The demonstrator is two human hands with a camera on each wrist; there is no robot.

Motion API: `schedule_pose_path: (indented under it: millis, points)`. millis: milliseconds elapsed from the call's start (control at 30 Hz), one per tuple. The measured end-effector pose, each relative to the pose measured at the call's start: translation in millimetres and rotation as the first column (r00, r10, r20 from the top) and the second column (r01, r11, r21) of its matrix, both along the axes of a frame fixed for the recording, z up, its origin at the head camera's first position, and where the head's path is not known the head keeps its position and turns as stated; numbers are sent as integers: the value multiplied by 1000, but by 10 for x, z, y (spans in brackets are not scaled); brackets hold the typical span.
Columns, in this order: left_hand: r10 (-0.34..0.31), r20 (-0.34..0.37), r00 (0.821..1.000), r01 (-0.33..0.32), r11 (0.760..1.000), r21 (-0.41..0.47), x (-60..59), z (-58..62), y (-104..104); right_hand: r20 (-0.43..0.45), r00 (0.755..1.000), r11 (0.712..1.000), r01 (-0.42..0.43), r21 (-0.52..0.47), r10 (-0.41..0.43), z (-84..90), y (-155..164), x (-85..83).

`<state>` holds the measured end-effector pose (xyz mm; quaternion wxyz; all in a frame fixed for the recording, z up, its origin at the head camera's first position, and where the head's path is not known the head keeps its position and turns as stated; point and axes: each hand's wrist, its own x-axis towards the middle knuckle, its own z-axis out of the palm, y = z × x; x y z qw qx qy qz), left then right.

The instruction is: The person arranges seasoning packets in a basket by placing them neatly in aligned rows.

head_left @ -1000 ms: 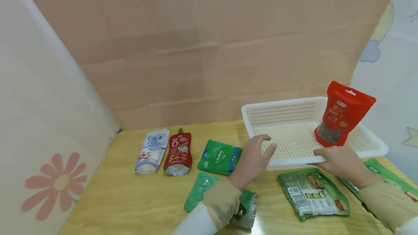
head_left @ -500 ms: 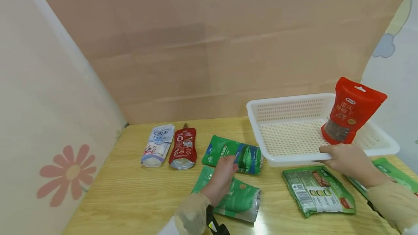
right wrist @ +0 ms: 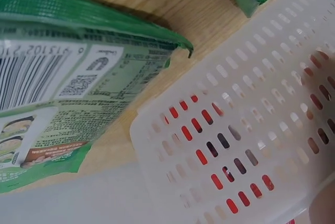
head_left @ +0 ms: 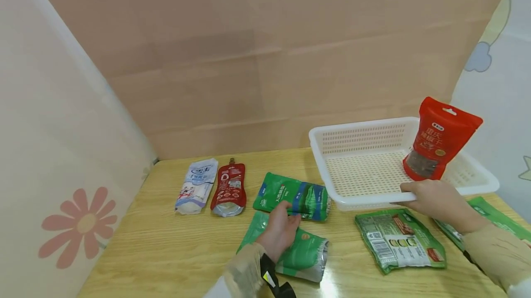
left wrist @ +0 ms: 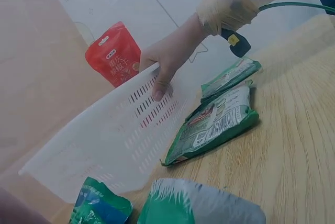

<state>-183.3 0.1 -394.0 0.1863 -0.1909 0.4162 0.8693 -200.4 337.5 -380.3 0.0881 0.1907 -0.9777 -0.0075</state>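
Note:
My right hand [head_left: 433, 201] grips the front rim of a white plastic basket [head_left: 361, 199], thumb outside on the perforated wall in the left wrist view. A red stand-up pouch [head_left: 441, 139] leans inside the basket behind that hand. Over the table, my left hand [head_left: 280, 233] reaches across a green pouch with a silver end [head_left: 309, 254]. Its fingertips are right at the lower edge of a green-and-blue pouch [head_left: 278, 192], with a gap between thumb and forefinger. The left wrist view shows the ends of both these pouches, but hardly any of the left hand.
A green pouch with a barcode [head_left: 400, 242] lies in front of the basket, with another green pouch [head_left: 498, 217] partly under the right forearm. At left lie a white-and-blue pouch [head_left: 197, 185] and a dark red spouted pouch [head_left: 229, 189]. A brown paper-like backdrop [head_left: 249, 58] stands behind.
My left hand has moved left and toward me from beside the basket to the green pouches. My right hand has stayed on the basket rim. The camera view has shifted slightly.

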Motion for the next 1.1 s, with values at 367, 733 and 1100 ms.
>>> schedule_pose_path:
  millis: [367,733,1100]
  points:
    - [42,41,998,-36,989,-144,-55,-36,60,5,1000,1000,8,22,-9,13,-20,-3]
    - [34,86,996,-21,988,-154,-196,-117,-11,12,1000,999,-24,33,23,33,-29,-12]
    - [-16,50,999,25,984,-177,-251,-153,-54,135,991,999,-23,22,20,63,28,-27]
